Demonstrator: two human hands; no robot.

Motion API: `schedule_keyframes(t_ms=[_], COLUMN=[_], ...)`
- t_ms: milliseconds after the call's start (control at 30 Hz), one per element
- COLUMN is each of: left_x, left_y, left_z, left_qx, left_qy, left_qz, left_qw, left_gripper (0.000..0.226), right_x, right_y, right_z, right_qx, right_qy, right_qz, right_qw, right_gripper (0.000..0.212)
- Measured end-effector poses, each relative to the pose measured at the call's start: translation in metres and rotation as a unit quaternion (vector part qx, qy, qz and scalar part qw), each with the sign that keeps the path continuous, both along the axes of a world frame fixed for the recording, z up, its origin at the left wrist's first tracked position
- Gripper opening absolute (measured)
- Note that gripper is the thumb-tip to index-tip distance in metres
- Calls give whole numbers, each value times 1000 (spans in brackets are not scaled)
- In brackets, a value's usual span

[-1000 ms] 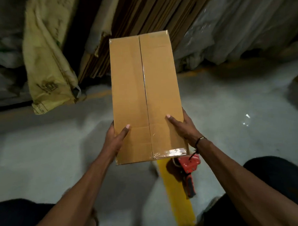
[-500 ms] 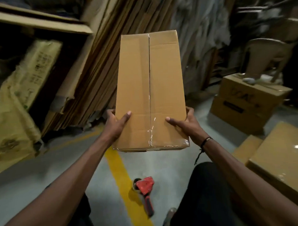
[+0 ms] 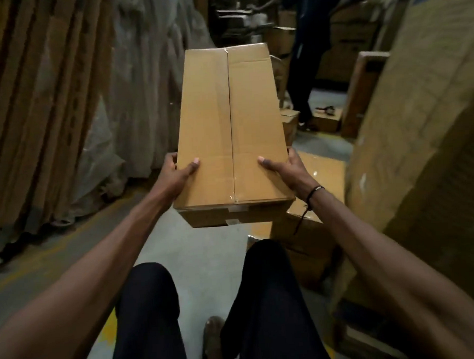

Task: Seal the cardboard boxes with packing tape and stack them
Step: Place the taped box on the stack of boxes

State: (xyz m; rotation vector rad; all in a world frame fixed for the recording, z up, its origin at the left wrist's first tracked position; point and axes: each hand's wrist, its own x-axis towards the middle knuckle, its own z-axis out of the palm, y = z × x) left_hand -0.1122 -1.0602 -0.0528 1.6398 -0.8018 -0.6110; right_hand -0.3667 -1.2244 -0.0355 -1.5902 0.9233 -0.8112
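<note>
Head view: taped cardboard box [image 3: 231,136] is held in the air above the floor, left hand [image 3: 176,174] and right hand [image 3: 287,166] gripping its sides, thumbs on top, fingers wrapped underneath. Advice: keep it level and lower it squarely onto the sealed box [image 3: 322,175] just right.

We see a long brown cardboard box [image 3: 229,130], flaps closed, clear tape [image 3: 234,190] along its centre seam, lifted lengthwise away from us.

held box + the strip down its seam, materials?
Held box: looks like plain brown cardboard, matte, with fold creases across the flaps. Strip along the centre seam: seemingly clear glossy plastic tape, catching glints near the front edge. Both hands grip its sides.
</note>
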Motion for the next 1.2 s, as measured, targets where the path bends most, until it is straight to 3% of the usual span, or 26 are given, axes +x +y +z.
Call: schedule_keyframes(t_ms=[100,400,533,633,767,1033,1200], left_x=[-20,-69,-85,-97,-106,-108,-116], left_y=[-43,-189,-259,-299,-339,-367,-367], left_z=[-5,-26,-47,-63,-88,-110,-105], left_qx=[-8,-31,-19,-9,12,38,42], left_qy=[15,92,113,117,114,70,52], left_qz=[-54,-173,-214,-234,-258,-276,-278], left_qw=[998,980,970,965,959,958,958], left_gripper=[79,83,75,72,74,67,58], right_x=[-34,-102,-118,-126,-138,-137,-136], right_y=[-27,-139,-200,-234,-261,-284,-271], right_z=[7,7,-4,-22,-51,-87,-94], right_qx=[-13,-11,9,17,22,24,-47], right_qy=[23,106,138,149,186,290,393], right_qz=[-34,-133,-181,-200,-240,-264,-260], right_qw=[999,985,974,968,953,919,881], right_gripper=[84,38,50,41,68,81,81])
